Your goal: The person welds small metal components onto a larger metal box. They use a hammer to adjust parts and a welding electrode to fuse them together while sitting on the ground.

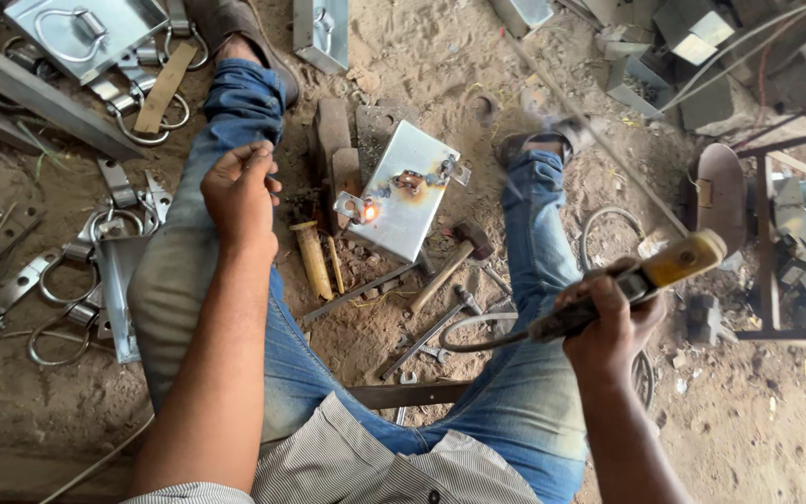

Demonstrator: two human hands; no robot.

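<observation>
The right hand (pixel 608 322) is clenched around a welding electrode holder (pixel 641 280), forearm angled up and outward. The left hand (pixel 240 191) rests loosely curled and empty on the knee, arm extended. Between and beyond both hands lies a metal plate (pixel 405 191) with a glowing weld spot (pixel 368 212); a hammer (pixel 454 257) sits just nearer.

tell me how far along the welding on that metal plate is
Done: one fitting on the metal plate shows a dark burnt weld. In hand: a spot at its left edge glows orange; the right hand holds the electrode holder raised away, the left hand rests on the knee. Left: cannot tell.
</observation>
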